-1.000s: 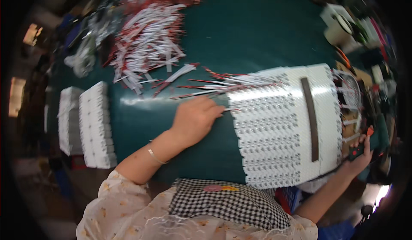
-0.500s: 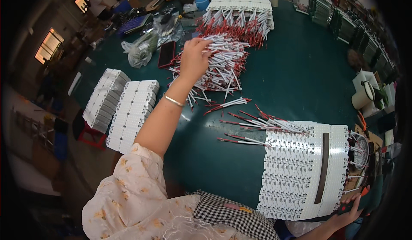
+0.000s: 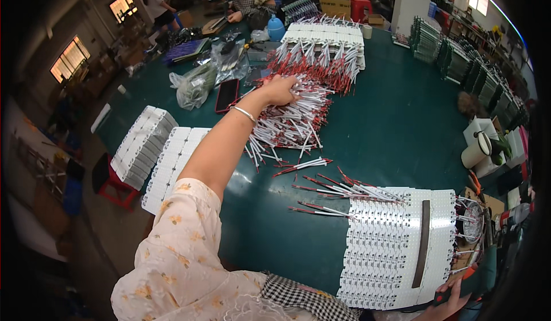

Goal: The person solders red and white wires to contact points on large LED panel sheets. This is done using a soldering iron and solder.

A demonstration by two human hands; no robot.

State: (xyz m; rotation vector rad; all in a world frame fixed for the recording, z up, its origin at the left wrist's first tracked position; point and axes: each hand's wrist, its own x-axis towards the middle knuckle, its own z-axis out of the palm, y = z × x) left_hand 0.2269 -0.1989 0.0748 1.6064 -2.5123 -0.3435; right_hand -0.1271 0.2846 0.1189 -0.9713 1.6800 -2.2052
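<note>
My left hand (image 3: 281,90) reaches across the table to a heap of short white wires with red ends (image 3: 301,117). Its bent fingers pinch at wires on top of the heap; the fingertips are partly hidden. At the lower right, my right hand (image 3: 452,302) is beside a dark object with red spots (image 3: 441,296) and an orange-tipped thing (image 3: 470,271). Most of its fingers are hard to make out. Close by lies an overlapping row of white strip boards (image 3: 379,252) with a dark bar (image 3: 422,243) across it. Several loose wires (image 3: 327,189) fan out from its far left corner.
Stacked white boards (image 3: 140,146) stand at the left. More boards with wires attached (image 3: 324,37) sit at the back, near a blue bottle (image 3: 276,28). A phone (image 3: 227,95) and plastic bag (image 3: 194,88) lie left of the heap. Another person (image 3: 252,0) is at the far side.
The view has tilted up, so the table sits lower in the picture. My left hand has moved right and down onto the wire heap. My right hand stays by the boards' right edge.
</note>
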